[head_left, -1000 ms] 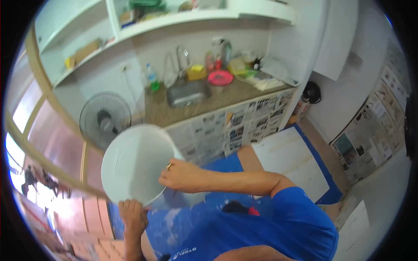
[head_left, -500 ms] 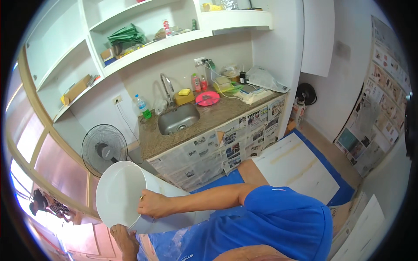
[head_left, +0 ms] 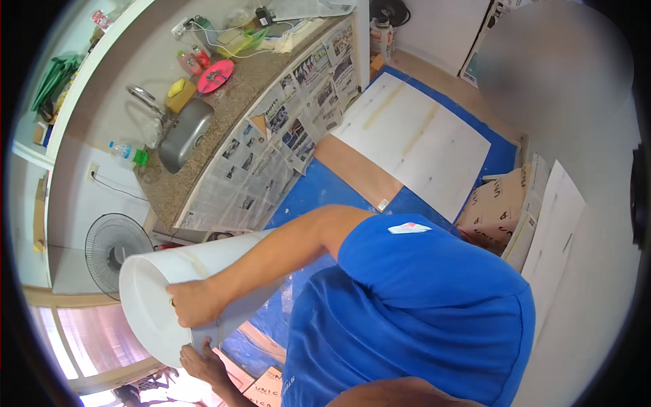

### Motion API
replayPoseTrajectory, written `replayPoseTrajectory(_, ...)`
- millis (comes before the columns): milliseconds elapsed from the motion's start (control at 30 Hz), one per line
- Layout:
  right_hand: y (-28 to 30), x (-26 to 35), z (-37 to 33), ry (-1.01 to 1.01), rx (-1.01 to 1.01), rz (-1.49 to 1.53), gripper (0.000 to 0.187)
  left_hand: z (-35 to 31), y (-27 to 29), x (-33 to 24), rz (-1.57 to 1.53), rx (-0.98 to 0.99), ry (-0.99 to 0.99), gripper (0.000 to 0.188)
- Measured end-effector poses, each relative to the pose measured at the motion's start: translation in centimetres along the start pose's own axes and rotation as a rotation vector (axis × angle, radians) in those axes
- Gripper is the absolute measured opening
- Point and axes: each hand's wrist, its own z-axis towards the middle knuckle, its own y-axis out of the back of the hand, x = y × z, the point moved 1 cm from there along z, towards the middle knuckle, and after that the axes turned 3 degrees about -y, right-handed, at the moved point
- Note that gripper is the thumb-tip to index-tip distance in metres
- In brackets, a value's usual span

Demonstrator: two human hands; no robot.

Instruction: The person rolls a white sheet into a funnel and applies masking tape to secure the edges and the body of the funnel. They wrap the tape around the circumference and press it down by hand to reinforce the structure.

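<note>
Kitchenette, blue floor sheet [head_left: 302, 186]: both hands on white tube rim

White tube [head_left: 186, 271] sits tilted above the floor by the counter's near left corner, fan [head_left: 116, 254] behind it. Open end faces left; inner wall is plain white, far end hidden. Tan stripe on the outer side.

Right hand [head_left: 193, 302]: fingers curled tight over the rim. Left hand [head_left: 203, 366]: lower down, fingers and thumb pinching the rim edge.

Counter [head_left: 237, 102]: steel sink [head_left: 186, 136] near the left end. Clear bottle [head_left: 122, 149] at the back left corner, contents not readable. Yellow basket [head_left: 180, 102] behind the sink, sponge [head_left: 176, 87] on top. Pink dish [head_left: 215, 76] farther along, something greyish in it. Small red bottles [head_left: 188, 62] at the back edge.

Newspaper [head_left: 298, 102] covers the counter front. Floor: white panel [head_left: 420, 136] on the blue sheet, brown board [head_left: 359, 173] along its left edge.
</note>
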Motion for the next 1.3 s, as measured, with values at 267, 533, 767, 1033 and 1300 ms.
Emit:
replayPoseTrajectory(267, 2.6, -2.0, -1.9, -0.032, 0.154, 0.011, 0.015, 4.0, -0.5, 0.1, -0.175, 0.106, -0.216, 0.035)
replayPoseTrajectory(533, 4.4, -3.4, -1.9, 0.004, 0.268, 0.133, 0.019, 3.7, -0.6, 1.1, -0.192, 0.118, -0.267, 0.034)
replayPoseTrajectory(767, 3.5, -4.2, -2.4, 0.026, 0.181, 0.011, 0.012, 3.0, -1.1, 2.0, -0.228, 0.104, -0.234, 0.031)
replayPoseTrajectory(1033, 5.8, -8.7, 0.6, 0.108, 0.591, -0.023, 0.013, 3.7, 0.8, 1.8, -0.229, -0.028, -0.246, 0.031)
replayPoseTrajectory(1300, 7.8, -8.5, -1.4, 0.143, 0.607, -0.08, 0.008, 3.2, 2.5, -0.5, -0.287, -0.006, -0.273, 0.034)
